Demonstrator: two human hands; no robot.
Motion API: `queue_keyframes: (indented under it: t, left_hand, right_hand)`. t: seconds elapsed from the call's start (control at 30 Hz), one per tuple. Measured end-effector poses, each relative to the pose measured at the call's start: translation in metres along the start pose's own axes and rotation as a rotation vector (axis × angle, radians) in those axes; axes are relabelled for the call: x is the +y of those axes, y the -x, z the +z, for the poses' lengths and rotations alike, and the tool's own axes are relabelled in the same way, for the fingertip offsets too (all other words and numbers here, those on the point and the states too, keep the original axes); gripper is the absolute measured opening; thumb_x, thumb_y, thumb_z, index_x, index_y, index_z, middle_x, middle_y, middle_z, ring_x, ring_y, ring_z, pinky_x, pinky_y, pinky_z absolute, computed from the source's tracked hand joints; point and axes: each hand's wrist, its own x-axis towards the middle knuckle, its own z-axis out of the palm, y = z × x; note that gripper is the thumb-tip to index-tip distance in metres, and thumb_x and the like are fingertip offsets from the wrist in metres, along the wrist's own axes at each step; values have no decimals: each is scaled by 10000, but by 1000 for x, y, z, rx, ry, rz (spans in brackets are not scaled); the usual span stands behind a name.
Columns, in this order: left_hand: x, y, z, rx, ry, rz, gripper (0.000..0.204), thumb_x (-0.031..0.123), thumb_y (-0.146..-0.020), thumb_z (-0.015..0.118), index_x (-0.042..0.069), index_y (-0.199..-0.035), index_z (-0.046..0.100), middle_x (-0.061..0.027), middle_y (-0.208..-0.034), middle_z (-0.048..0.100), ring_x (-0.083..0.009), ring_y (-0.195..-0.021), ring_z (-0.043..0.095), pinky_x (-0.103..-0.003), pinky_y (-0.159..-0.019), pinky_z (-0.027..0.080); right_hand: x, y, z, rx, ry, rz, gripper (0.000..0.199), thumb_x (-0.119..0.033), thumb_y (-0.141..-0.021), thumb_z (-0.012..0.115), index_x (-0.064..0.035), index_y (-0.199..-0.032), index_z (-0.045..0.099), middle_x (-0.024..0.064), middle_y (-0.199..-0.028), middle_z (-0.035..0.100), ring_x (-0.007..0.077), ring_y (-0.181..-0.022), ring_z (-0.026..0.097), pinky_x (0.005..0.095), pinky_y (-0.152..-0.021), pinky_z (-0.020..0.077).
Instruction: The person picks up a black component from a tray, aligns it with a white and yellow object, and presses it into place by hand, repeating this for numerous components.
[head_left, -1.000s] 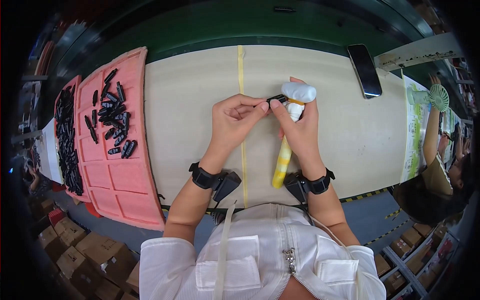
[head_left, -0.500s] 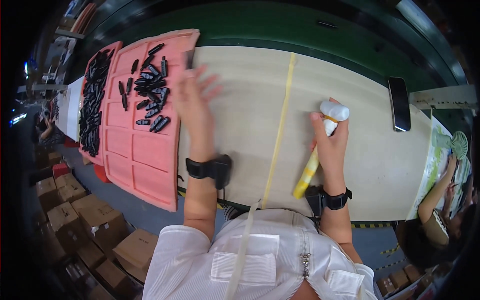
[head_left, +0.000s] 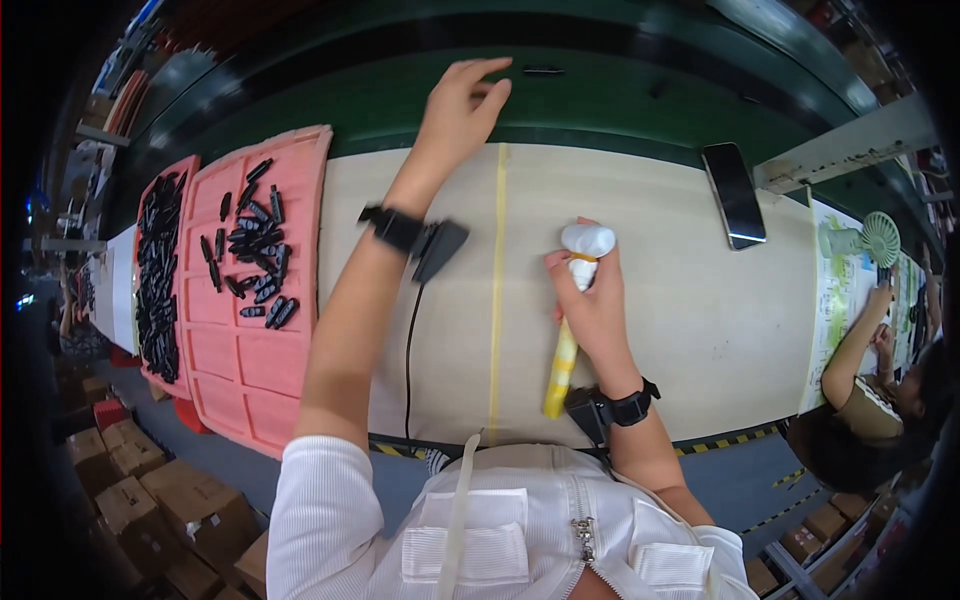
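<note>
Mallet (head_left: 562, 365) sits in the right hand (head_left: 600, 315), whose fingers are clamped round the shaft just below the white head; its long axis runs from those fingers back toward the body, the yellow handle tilting slightly left. The left hand (head_left: 460, 110) is stretched well forward and to the left of the right fingers, above the green belt (head_left: 640, 115), thumb and forefinger apart with nothing visible between them. A black piece (head_left: 543, 71) lies on the belt just right of the left fingertips, its long axis roughly left to right (it looks clear of them, though depth is hard to judge). That hand is by far the nearer to it. More black pieces (head_left: 262, 240) lie in the pink tray (head_left: 235, 355), left of the left fingers and closer to the body.
</note>
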Motion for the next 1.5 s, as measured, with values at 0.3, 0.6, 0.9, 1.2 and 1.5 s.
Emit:
queue_keyframes:
  t: [0.3,0.6,0.9,1.2,1.5]
  left_hand:
    - [-52,-54,33,-199,-703,83,233,177,-943,651,48,-1129,707,-172,-1106,700,-388,-941,696,-461,-825,563]
    - [58,108,2,-66,-22,-133,250,128,-770,782,-8,-963,701,-127,-1044,713,-293,-769,678,-339,-719,562]
    - [56,163,10,-88,-106,-90,235,74,-731,804,44,-955,738,-43,-1071,725,-248,-990,636,-378,-896,456]
    - [54,164,11,-70,-106,-37,237,71,-739,796,54,-967,735,-52,-1047,728,-278,-962,645,-394,-884,467]
    - [68,169,12,-80,611,-435,216,20,-866,771,-10,-1073,716,-91,-1052,740,-161,-929,712,-289,-822,569]
  right_hand:
    - [-7,-1,-2,-76,5,55,535,-117,-944,634,-50,-1417,393,44,-951,636,92,-560,535,244,-473,460]
    - [-9,1,-4,-65,-55,17,452,-159,-1013,519,-47,-1430,385,49,-933,638,99,-574,552,244,-487,458]
    - [-21,8,6,-134,226,-59,435,-179,-1043,461,-53,-1449,370,77,-935,637,103,-592,566,253,-505,466]
    - [6,4,11,-132,270,-212,439,-172,-1035,515,-53,-1436,384,73,-930,626,98,-631,580,240,-484,456]
    - [-7,0,0,60,-31,-61,546,-182,-969,681,-29,-1424,421,52,-985,615,73,-594,553,211,-452,433]
